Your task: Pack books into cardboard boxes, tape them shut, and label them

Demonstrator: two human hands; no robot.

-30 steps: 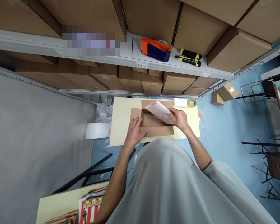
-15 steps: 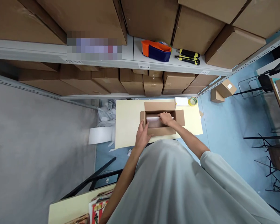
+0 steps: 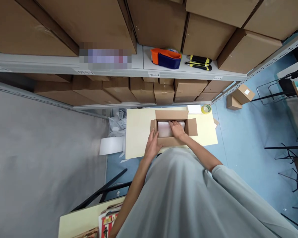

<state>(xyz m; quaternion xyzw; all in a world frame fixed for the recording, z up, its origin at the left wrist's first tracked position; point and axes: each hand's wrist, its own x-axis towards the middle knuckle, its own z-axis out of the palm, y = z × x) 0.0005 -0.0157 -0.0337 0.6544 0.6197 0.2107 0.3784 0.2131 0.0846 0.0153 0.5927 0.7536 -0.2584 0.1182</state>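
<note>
An open cardboard box (image 3: 171,142) sits on the pale yellow table, its flaps folded outward. My left hand (image 3: 152,145) grips its near left corner, thumb toward the front wall and fingers along the left side. Inside the box lies a flat, pale whitish-pink item (image 3: 164,129); its exact kind does not show. My right hand (image 3: 177,129) rests on top of this item, fingers stretched out and palm down.
Behind the box, a white box (image 3: 194,109) and a tape roll (image 3: 206,109) lie on the table (image 3: 139,132). Shelves above carry cartons, an orange-and-blue tape dispenser (image 3: 166,59) and yellow-black utility knives (image 3: 199,63). Magazines (image 3: 108,223) lie at lower left.
My right hand has gone from holding the pale item's far edge to lying flat on it. The item now lies flatter in the box. My left hand stays at the corner.
</note>
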